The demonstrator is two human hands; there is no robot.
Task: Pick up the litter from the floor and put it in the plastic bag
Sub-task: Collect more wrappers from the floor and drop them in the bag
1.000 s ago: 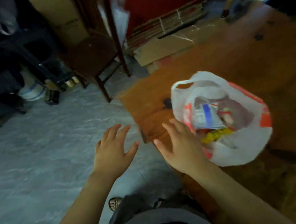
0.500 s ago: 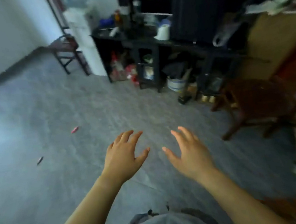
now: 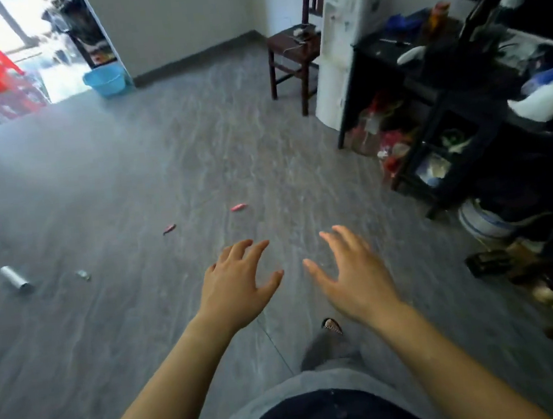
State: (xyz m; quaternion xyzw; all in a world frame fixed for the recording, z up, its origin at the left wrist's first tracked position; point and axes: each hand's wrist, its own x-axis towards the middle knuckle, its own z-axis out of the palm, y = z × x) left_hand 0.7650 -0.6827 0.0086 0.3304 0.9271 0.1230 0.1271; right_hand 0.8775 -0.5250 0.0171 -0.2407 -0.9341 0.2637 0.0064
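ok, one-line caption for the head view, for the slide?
Left hand and right hand open and empty over the grey floor, litter ahead: silver can, small scrap, red wrapper, pink wrapper.

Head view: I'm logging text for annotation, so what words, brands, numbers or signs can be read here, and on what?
No text can be read in this picture.
Silver can on the floor: no legible label.
White water dispenser: any markings are blurred.
Packets in the black shelf: too blurred to read.
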